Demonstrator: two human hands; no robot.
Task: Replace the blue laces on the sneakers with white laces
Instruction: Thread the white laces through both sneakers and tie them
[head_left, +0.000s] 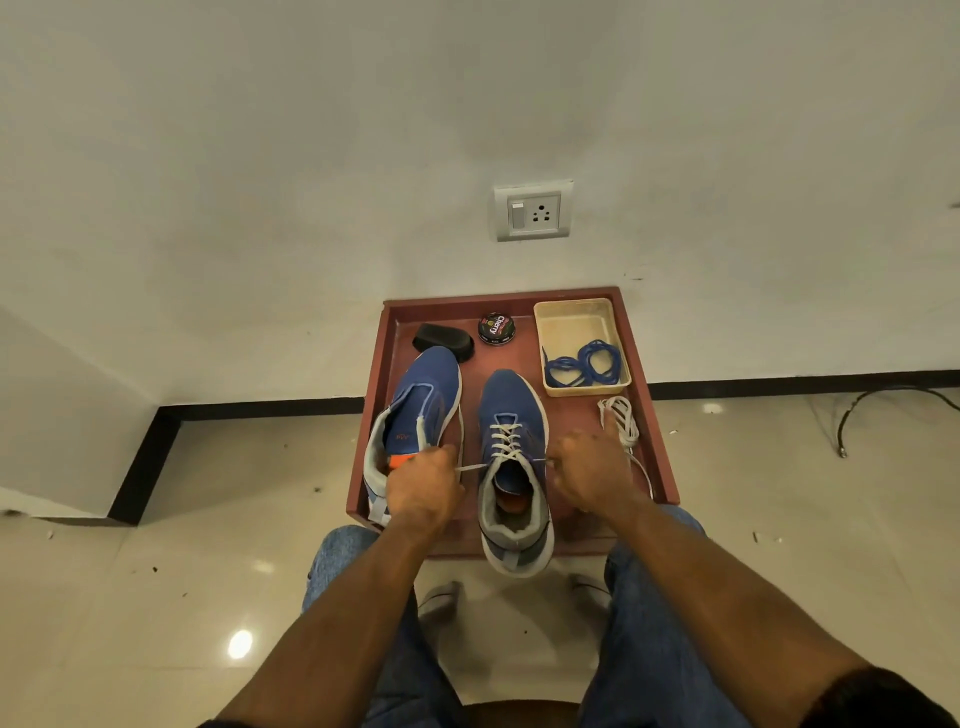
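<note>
Two blue sneakers stand on a red-brown tray (652, 415). The right sneaker (511, 400) has a white lace (505, 441) threaded through its eyelets. My left hand (423, 486) grips the lace's left end, pulled taut sideways. My right hand (589, 473) grips the right end beside the shoe's collar. The left sneaker (423, 395) has no lace and leans to the left. A spare white lace (621, 418) lies bundled on the tray to the right. Blue laces (584, 364) lie coiled in a beige plastic tub (571, 312).
A round shoe polish tin (496, 327) and a black brush (441, 340) lie at the tray's back. The tray sits against a white wall with a socket (532, 210). My jeans-clad knees flank the tray's front edge. A black cable (883, 405) lies on the tiled floor at right.
</note>
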